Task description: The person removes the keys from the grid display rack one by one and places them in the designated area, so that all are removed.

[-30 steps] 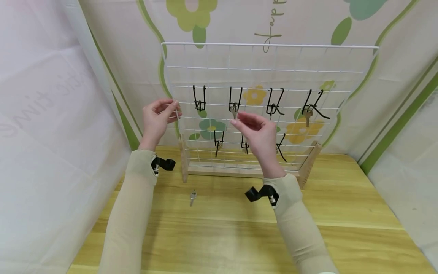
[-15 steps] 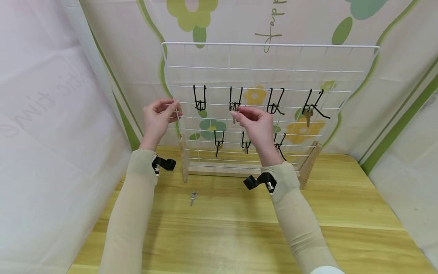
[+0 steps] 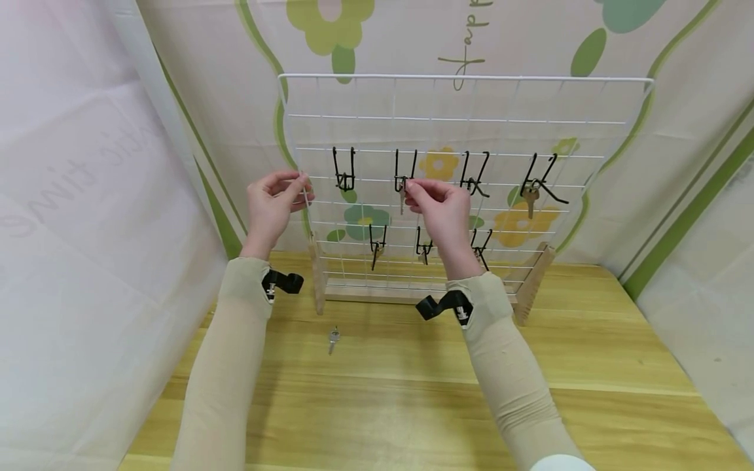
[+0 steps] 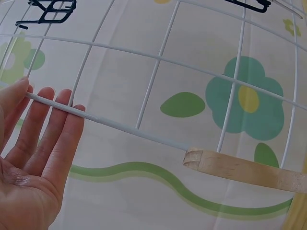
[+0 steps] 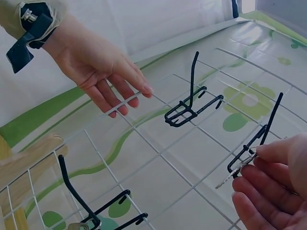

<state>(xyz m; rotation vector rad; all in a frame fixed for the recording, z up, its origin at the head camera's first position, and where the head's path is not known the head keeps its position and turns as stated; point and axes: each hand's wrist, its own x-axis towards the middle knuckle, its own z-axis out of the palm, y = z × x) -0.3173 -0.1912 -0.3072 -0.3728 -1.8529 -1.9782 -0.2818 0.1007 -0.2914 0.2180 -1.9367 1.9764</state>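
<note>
A white wire grid rack (image 3: pixel 465 78) stands upright with black hooks on it. My left hand (image 3: pixel 273 206) holds its left side bar between thumb and fingers; the left wrist view shows the fingers (image 4: pixel 62 124) behind the bar. At the second hook (image 3: pixel 397 163) of the upper row, my right hand (image 3: pixel 442 212) pinches a small silver key (image 3: pixel 402 197) by its ring. In the right wrist view the ring (image 5: pixel 253 151) is at the thumb and forefinger, and the key (image 5: pixel 229 178) slants beside the hook. Whether the ring is around the hook's arm, I cannot tell.
A loose key (image 3: pixel 333 339) lies on the wooden table (image 3: pixel 377 405) in front of the rack. Another key (image 3: pixel 531 196) hangs from the upper right hook. Lower hooks (image 3: pixel 377 245) carry small keys too. Wooden feet (image 3: pixel 533 284) support the rack; printed cloth is behind it.
My right hand has risen from below the second hook's key up to its ring, and its fingers now close on it. The left hand stays on the rack's side bar.
</note>
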